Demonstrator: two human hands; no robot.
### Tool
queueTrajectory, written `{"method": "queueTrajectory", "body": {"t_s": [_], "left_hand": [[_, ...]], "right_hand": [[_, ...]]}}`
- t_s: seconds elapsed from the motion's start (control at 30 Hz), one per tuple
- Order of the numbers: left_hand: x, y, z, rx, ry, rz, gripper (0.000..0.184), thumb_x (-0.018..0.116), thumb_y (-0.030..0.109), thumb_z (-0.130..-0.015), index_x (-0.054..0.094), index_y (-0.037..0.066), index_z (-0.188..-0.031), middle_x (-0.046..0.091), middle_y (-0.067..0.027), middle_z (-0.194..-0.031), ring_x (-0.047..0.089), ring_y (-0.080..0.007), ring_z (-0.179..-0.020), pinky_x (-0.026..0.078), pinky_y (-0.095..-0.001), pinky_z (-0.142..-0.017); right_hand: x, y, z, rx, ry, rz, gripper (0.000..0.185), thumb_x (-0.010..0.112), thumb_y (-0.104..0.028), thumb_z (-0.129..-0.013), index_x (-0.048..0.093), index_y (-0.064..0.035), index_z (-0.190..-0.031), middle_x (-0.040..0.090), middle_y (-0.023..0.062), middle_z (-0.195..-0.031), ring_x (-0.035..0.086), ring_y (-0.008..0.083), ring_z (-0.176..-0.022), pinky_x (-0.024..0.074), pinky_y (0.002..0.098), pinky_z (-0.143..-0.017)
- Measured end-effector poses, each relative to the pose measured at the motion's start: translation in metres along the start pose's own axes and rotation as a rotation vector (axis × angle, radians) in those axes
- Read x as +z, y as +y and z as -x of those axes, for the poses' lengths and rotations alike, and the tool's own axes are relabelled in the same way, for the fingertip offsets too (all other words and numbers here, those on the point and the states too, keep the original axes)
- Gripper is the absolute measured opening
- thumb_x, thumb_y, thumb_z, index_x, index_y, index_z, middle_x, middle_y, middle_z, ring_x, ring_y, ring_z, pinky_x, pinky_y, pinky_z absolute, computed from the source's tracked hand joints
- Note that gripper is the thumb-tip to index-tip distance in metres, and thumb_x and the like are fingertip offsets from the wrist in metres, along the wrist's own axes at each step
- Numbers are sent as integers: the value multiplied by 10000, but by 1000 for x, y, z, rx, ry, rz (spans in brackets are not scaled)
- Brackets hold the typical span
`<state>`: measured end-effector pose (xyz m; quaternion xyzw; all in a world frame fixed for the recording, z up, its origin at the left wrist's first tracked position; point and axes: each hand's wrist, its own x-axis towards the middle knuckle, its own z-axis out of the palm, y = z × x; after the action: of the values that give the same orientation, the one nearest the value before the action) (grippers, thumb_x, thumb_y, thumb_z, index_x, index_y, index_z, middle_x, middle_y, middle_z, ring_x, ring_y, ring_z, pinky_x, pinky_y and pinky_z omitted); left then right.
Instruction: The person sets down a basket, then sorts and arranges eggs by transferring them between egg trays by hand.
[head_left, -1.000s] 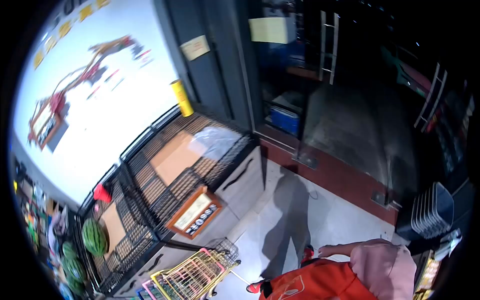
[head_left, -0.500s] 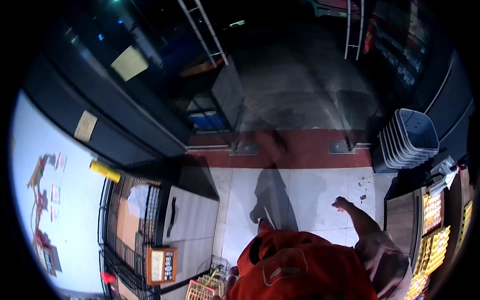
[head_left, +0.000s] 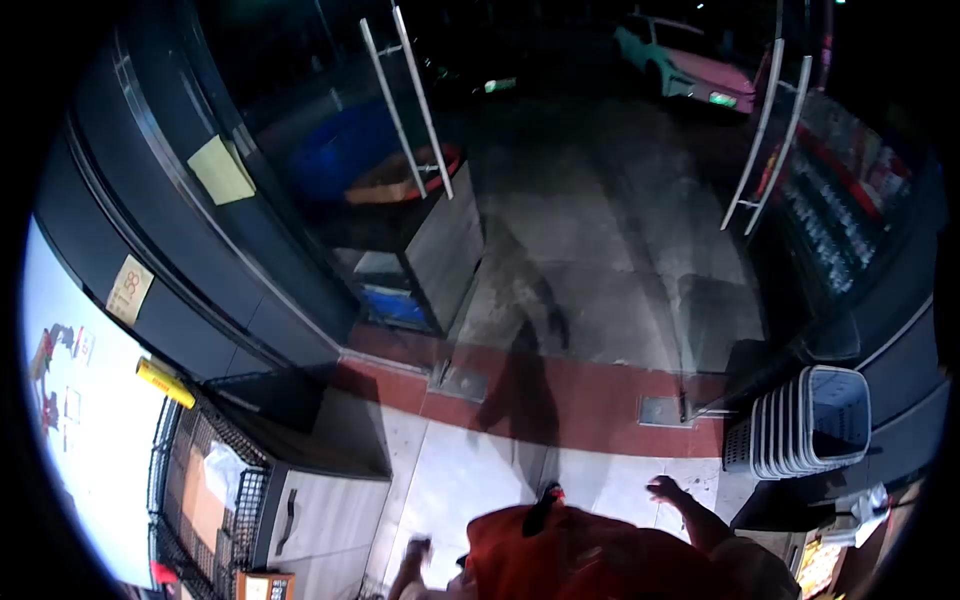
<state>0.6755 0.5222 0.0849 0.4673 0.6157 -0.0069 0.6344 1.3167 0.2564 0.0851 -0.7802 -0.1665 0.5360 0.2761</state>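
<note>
My right hand (head_left: pixel 665 489) is stretched ahead at waist height over the pale floor tiles (head_left: pixel 610 490). Its fingers look loosely curled and a little apart, with nothing visible in them. The stack of grey baskets (head_left: pixel 795 425) is the nearest object, to its right and apart from it. My left hand (head_left: pixel 414 556) hangs low at the other side, near the light wooden cabinet (head_left: pixel 335 525). Motion smears its fingers, so I cannot make out their pose. Between both arms is my red top or apron (head_left: pixel 590 555).
Ahead, glass doors with long metal handles (head_left: pixel 408 110) stand open past a red threshold strip (head_left: pixel 530 405). Outside are a storage counter (head_left: pixel 440 240) on the left and a white car (head_left: pixel 685 65). A wire rack (head_left: pixel 245 515) borders the left side.
I have moved forward toward the doorway, and the threshold and baskets appear lower in view. My left hand has come into clearer view. The car outside shows more fully.
</note>
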Motion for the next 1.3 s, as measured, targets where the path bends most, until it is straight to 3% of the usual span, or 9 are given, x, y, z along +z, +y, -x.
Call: {"method": "queueTrajectory", "body": {"t_s": [0.07, 0.1, 0.2, 0.37, 0.67, 0.7, 0.77, 1.13, 1.3], "left_hand": [[-5, 69, -39, 36, 56, -40, 345, 476, 353, -907, 500, 127, -648, 464, 2, -503, 400, -129, -377, 302, -288, -362], [-4, 115, -55, -23, 92, -121, 390, 546, 396, -855, 596, 37, -1001, 650, -115, -880, 636, -217, -759, 497, -340, -609], [6, 230, -87, 27, 48, -46, 415, 523, 378, -876, 532, 67, -1149, 642, -134, -1000, 635, -256, -871, 513, -413, -729], [33, 331, -222, -212, -52, 67, 447, 490, 366, -871, 494, 97, -1229, 558, -159, -1102, 583, -323, -895, 491, -409, -679], [207, 533, -342, -133, -402, -532, 319, 515, 320, -867, 527, 115, -1111, 510, -101, -920, 520, -253, -742, 436, -361, -584], [221, 548, -352, -106, -440, -581, 305, 518, 315, -867, 531, 117, -1098, 505, -95, -900, 513, -246, -725, 430, -356, -573], [249, 581, -364, -64, -516, -676, 277, 523, 305, -866, 538, 121, -1072, 495, -82, -860, 499, -230, -690, 417, -345, -552], [332, 646, -416, -17, -592, -1125, 128, 554, 249, -861, 579, 143, -929, 436, -11, -638, 421, -145, -502, 350, -287, -436], [459, 655, -447, 258, -772, -1283, 77, 567, 224, -858, 597, 153, -863, 410, 21, -537, 385, -106, -417, 319, -261, -383]], "right_hand": [[-26, 64, -5, 69, 246, 64, 461, 700, -300, -757, 568, 1, -1081, 646, 123, -884, 636, 226, -639, 539, 360, -571], [-40, 163, -43, -87, 431, 342, 448, 702, -291, -745, 573, 15, -1045, 646, 144, -815, 650, 251, -625, 537, 358, -545], [-55, 134, 42, 388, 425, 145, 425, 683, -301, -756, 585, 7, -1031, 646, 153, -840, 643, 264, -681, 525, 367, -600], [-27, 89, 28, 522, 399, 141, 393, 651, -319, -774, 605, -6, -1008, 645, 169, -881, 633, 286, -774, 505, 382, -690], [-61, -135, -138, -127, 562, 111, 420, 542, -395, -845, 589, -82, -1121, 622, 178, -1046, 599, 337, -955, 465, 434, -842], [-87, -252, -50, 32, 458, -132, 391, 515, -394, -862, 612, -93, -1091, 623, 156, -1064, 597, 296, -980, 464, 410, -851], [-33, -217, -103, -410, 572, -168, 367, 543, -327, -811, 593, -36, -1029, 635, 149, -1017, 605, 316, -924, 457, 433, -813], [277, -75, 120, 1172, 896, -661, 393, 605, -349, -790, 624, 9, -950, 610, 250, -1030, 577, 382, -1001, 477, 438, -845], [387, -70, 167, 1296, 571, -1160, 341, 624, -288, -788, 614, 52, -821, 641, 182, -752, 643, 252, -523, 540, 390, -473]]}}
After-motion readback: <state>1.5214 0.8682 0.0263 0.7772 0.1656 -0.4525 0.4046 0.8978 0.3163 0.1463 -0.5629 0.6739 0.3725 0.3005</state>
